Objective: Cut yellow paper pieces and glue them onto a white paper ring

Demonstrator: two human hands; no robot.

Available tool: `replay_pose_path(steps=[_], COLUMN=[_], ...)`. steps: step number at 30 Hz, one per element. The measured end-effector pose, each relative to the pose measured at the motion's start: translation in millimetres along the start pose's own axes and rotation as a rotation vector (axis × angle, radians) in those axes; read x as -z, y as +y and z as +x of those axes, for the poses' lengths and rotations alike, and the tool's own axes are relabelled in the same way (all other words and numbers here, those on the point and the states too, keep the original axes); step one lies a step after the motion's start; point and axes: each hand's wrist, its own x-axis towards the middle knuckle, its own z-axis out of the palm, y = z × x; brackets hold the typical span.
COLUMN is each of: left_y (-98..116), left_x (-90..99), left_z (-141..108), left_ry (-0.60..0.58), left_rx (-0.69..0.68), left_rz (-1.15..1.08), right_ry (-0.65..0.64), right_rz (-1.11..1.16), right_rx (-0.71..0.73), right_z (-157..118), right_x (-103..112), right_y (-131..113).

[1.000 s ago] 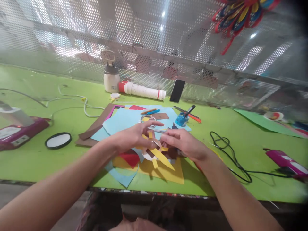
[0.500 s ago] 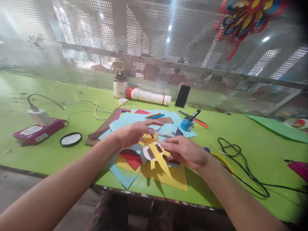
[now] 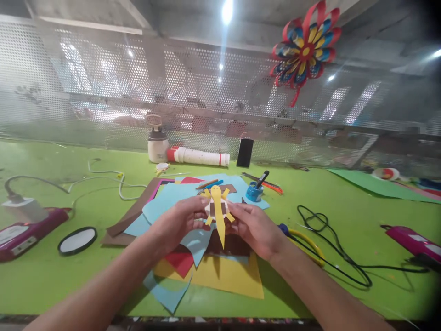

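A yellow paper animal figure [image 3: 217, 207] with a long pointed tail, four legs and a white round body with brown patches hangs over the papers. My left hand [image 3: 188, 218] pinches its left edge. On the other side, my right hand [image 3: 253, 225] grips the right edge with thumb and fingers. Beneath lie light blue sheets [image 3: 165, 202], a yellow sheet [image 3: 227, 278], a red piece [image 3: 181, 263] and brown paper [image 3: 127, 218]. Pencils [image 3: 208, 185] rest on the blue paper just behind the figure.
A blue jar [image 3: 254, 192] holding a black-handled tool stands behind my right hand. Black cable [image 3: 344, 250] and yellow-handled scissors [image 3: 310, 243] lie right. At left are a purple power strip [image 3: 51, 220] and a round black-rimmed disc [image 3: 77, 240]. A phone [image 3: 245, 152] stands at the back.
The view has tilted up and shifted right. The figure has turned more upright, and my left hand has come down from above it to hold its left edge.
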Motion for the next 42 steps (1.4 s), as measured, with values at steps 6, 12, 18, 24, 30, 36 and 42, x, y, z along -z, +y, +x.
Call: replay_pose_path(steps=[6,12,18,24,30,36,42], left_y=[-6.2,-7.5,-6.4,-5.6,-10.8,-13.2,-6.9], left_x=[-3.6,0.8,1.0,4.2,11.2,16.2,25.0], left_z=[1.0,3.4,2.8,3.2,7.8,15.5,20.6], left_ry=[0.01,0.044,0.031,0.067,0.131,0.235,0.355], left_rx=[-0.01,0.013,0.041,0.055,0.067,0.025,-0.066], left_rz=[0.035,0.051,0.048,0.035,0.022,-0.033,-0.096], right_ry=[0.004,0.012,0.093,0.284,0.283,0.317,0.394], right_rz=[-0.008,-0.047,-0.166,-0.322,-0.462,-0.592,-0.85], right_rx=[-0.051,-0.094,-0.063,0.21,0.382,0.55,0.523], right_z=[-0.7,-1.0,0.4,0.1,-7.5,-18.8,-24.7], right_x=[-4.7,-6.7,-1.4,12.4,3.7,6.0,27.5], right_y=[11.2,15.5,9.1,-13.7,-29.3,-64.4,-93.8])
